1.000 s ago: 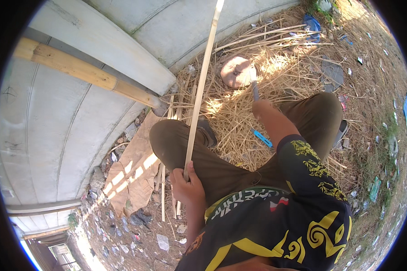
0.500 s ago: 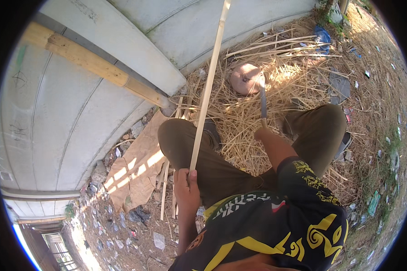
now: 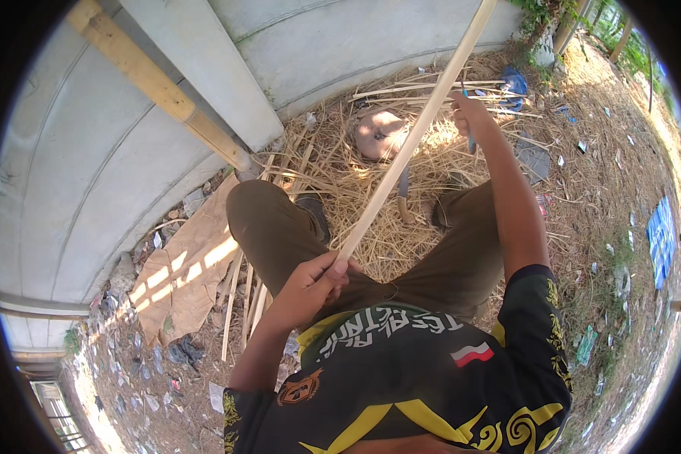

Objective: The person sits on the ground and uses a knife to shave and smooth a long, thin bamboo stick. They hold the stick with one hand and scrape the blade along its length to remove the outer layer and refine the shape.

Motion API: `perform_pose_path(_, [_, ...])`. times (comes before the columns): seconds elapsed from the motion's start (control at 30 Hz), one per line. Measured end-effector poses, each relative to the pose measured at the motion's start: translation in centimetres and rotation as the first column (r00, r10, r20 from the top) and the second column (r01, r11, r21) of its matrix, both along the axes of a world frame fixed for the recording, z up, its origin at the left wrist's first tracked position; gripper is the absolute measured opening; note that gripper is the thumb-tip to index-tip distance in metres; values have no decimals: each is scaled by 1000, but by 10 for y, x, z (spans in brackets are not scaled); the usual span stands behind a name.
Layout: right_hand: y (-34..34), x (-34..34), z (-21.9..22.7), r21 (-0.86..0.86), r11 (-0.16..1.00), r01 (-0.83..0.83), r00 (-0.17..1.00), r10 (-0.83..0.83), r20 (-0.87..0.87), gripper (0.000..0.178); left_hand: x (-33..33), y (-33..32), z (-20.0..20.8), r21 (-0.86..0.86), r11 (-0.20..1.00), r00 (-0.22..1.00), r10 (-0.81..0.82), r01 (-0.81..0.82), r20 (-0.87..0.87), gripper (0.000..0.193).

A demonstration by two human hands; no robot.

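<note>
A long pale bamboo strip [image 3: 410,144] slants from my lap up past the top edge of the view. My left hand [image 3: 310,287] is closed round its lower end, near my left thigh. Out at arm's length on the far right, my right hand [image 3: 469,115] is closed on a slim tool with a blue handle [image 3: 472,144]; its kind is too small to make out. It is close beside the strip. A large knife with a wooden handle [image 3: 405,208] lies on the shavings between my feet, its blade reaching toward a round pinkish block [image 3: 380,136].
Bamboo shavings [image 3: 371,246] cover the ground between my legs. More strips lie beyond the block and beside my left leg [image 3: 234,303]. A pale panel wall [image 3: 129,151] with a leaning bamboo pole [image 3: 136,57] bounds the left. Brown sheeting [image 3: 181,280] lies beside it.
My right hand has let go of the large knife and moved up and away, now holding the blue-handled tool. The bamboo strip has tilted to the right, and my left hand has come inward.
</note>
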State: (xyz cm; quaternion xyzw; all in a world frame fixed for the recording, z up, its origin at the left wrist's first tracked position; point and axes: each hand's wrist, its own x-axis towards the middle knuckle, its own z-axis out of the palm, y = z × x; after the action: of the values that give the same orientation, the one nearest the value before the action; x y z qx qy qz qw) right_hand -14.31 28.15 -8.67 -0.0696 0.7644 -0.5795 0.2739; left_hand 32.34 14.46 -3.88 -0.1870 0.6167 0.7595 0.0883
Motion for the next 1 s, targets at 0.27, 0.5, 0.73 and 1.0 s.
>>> perform_pose_path(0.27, [-11, 127, 60, -639, 749, -176, 958, 278, 62, 56, -70, 20, -64, -430, 888, 972, 72, -164, -223, 28])
perform_pose_path(0.5, [-33, 114, 29, -398, 912, -102, 982, 156, 105, 51, -90, -3, -107, 133, 969, 978, 210, -207, -15, 40])
perform_pose_path(0.73, [-54, 133, -18, 512, 853, -100, 395, 506, -767, 28, -93, -4, -144, -216, 855, 880, 443, -472, -172, 43])
perform_pose_path(1.0, [-84, 176, -54, 713, 684, -154, 174, 729, -662, 11, -87, 6, -123, -667, 623, 907, 361, -409, -218, 33])
